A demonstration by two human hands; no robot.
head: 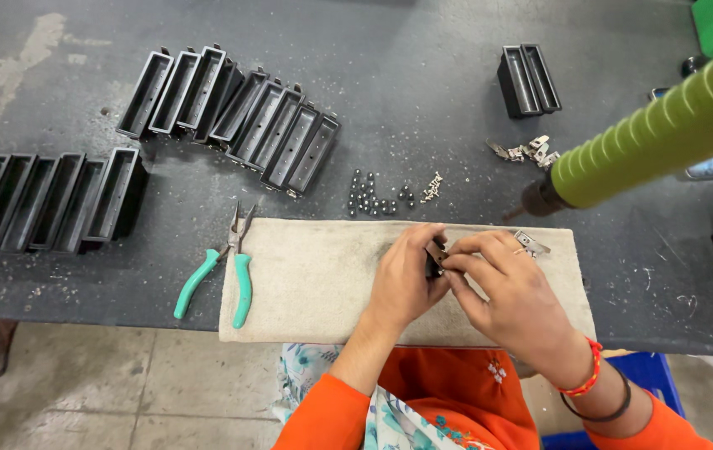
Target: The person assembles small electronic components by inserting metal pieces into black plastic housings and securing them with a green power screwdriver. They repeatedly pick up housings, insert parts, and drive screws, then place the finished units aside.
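Note:
Both my hands meet over a beige cloth [315, 283] on the dark workbench. My left hand [402, 279] and my right hand [510, 296] pinch one small dark metal part [435, 254] between their fingertips. The part is mostly hidden by my fingers. A small silver metal clip [531, 244] lies on the cloth just beyond my right hand.
Green-handled pliers [223, 271] lie at the cloth's left edge. Small steel balls [370, 198], screws [432, 188] and silver clips [530, 151] lie beyond it. Rows of black rectangular housings [240, 117] fill the left; two more [528, 79] stand far right. A green ribbed tool [656, 137] hangs overhead.

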